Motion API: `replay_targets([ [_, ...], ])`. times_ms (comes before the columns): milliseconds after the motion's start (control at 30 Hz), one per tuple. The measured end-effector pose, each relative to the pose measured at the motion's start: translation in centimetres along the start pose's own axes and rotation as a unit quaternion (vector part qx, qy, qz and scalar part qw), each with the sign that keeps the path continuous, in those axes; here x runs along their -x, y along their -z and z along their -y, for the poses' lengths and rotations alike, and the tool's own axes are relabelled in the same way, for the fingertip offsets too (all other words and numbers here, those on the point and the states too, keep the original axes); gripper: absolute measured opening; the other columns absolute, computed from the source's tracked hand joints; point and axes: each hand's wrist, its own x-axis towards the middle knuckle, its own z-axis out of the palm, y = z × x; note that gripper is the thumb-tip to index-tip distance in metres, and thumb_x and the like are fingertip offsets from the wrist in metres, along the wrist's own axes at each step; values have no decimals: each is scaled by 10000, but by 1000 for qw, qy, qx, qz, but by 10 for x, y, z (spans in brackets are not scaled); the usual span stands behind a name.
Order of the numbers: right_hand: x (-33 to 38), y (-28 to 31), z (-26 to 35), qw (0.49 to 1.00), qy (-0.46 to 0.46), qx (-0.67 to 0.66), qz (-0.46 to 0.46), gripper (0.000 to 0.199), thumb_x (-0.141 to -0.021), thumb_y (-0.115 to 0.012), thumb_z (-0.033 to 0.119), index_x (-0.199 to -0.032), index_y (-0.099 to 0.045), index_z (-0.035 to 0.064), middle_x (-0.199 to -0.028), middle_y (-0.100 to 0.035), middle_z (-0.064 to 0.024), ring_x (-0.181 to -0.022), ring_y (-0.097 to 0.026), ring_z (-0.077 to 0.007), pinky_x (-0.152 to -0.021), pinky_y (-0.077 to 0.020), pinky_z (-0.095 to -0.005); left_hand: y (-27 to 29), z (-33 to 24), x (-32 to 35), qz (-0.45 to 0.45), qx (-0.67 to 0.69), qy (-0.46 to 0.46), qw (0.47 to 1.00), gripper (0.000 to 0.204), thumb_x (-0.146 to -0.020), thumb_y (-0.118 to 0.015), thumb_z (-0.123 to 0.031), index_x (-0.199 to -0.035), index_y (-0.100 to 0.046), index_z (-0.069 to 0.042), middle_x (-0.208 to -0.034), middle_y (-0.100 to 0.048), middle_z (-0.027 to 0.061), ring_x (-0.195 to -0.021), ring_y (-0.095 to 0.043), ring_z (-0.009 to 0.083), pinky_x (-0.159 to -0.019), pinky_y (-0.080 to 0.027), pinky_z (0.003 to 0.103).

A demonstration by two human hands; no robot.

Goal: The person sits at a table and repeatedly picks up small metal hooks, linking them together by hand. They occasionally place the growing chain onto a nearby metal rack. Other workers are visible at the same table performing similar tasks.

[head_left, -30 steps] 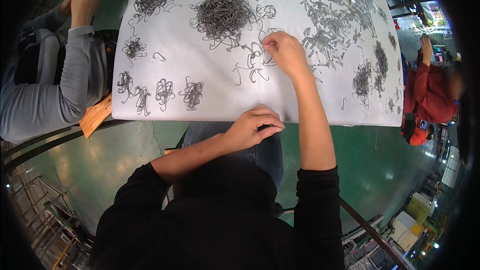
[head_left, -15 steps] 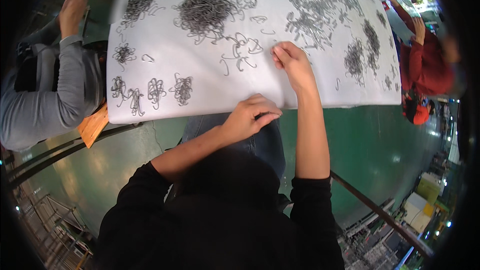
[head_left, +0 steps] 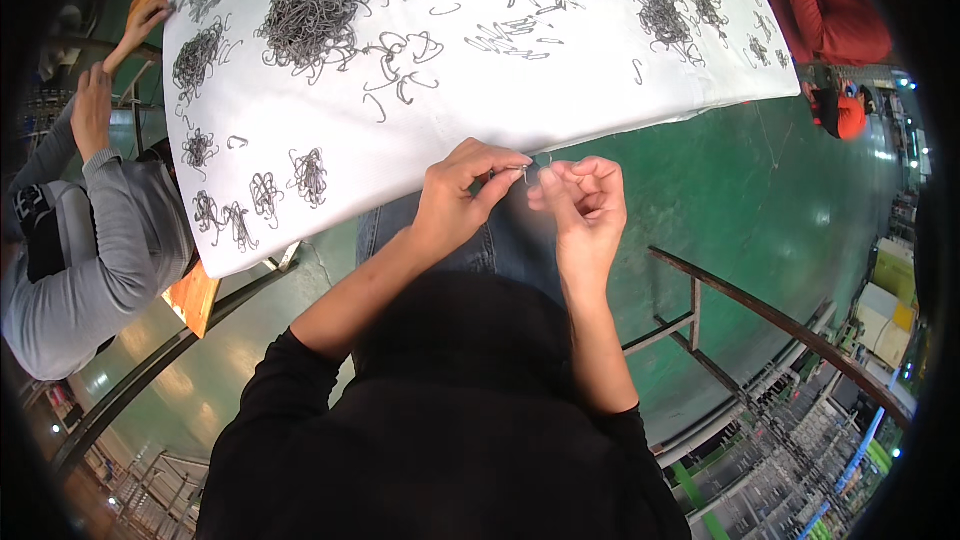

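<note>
Just off the table's front edge, above my lap, my two hands meet fingertip to fingertip. A small metal wire piece is pinched by the thumb and forefinger of my left hand [head_left: 458, 198]. Closed on a thin curved wire hook [head_left: 546, 157] is my right hand [head_left: 588, 215], its thumb against its fingers. The two pieces touch or nearly touch; their exact join is too small to make out. On the white table cover [head_left: 480, 105], loose S-shaped wire hooks [head_left: 400, 65] lie beyond my left hand, beside a dense dark heap of hooks [head_left: 310, 20].
Narrow elongated wire links [head_left: 515, 40] are scattered at the far middle. Small bunches of hooks [head_left: 308, 178] line the left front, and more piles [head_left: 665, 10] lie right. A person in grey [head_left: 120, 230] sits left; another in dark red [head_left: 830, 10] is at far right.
My right hand has come back from the table toward my left hand, and their fingertips now meet over the edge. The view has turned, so the table sits higher and tilted.
</note>
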Motion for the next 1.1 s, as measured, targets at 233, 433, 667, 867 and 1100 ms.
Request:
replay_targets([
  [233,1,-3,-9,995,89,-35,-37,203,-874,-603,-55,-932,-428,31,-910,-599,-112,-720,-635,-138,-642,-557,-252,-9,-7,0,4,2,-15,1000,246,-804,-673,13,-1046,-675,-37,-907,-677,66,-787,-595,145,-680,-488,268],
  [433,2,4,-18,981,189,12,-35,202,-878,-597,-59,-907,-419,32,-938,-601,-124,-758,-640,-137,-686,-565,-260,1,23,-67,-34,-166,-108,980,185,-829,-668,-87,-1011,-674,-50,-947,-665,85,-853,-583,242,-733,-489,329],
  [667,0,7,-28,982,182,38,-31,187,-876,-590,-73,-872,-430,25,-940,-598,-122,-748,-640,-140,-684,-569,-265,-30,60,-160,96,-379,-203,898,94,-764,-621,-51,-846,-666,-54,-877,-623,85,-880,-580,267,-780,-502,353],
  [867,-1,7,-30,985,167,38,-26,186,-866,-592,-89,-866,-439,17,-944,-594,-118,-748,-640,-141,-676,-569,-261,-33,49,-165,164,-584,-227,762,132,-782,-633,-69,-898,-671,-17,-909,-659,114,-870,-608,245,-773,-514,337],
  [1100,-7,1,-30,977,206,62,-18,183,-845,-614,-97,-851,-464,9,-919,-603,-115,-746,-640,-127,-660,-559,-246,-2,3,-102,75,4,127,989,131,-826,-674,-104,-908,-687,-4,-814,-696,85,-727,-648,128,-697,-521,274],
])
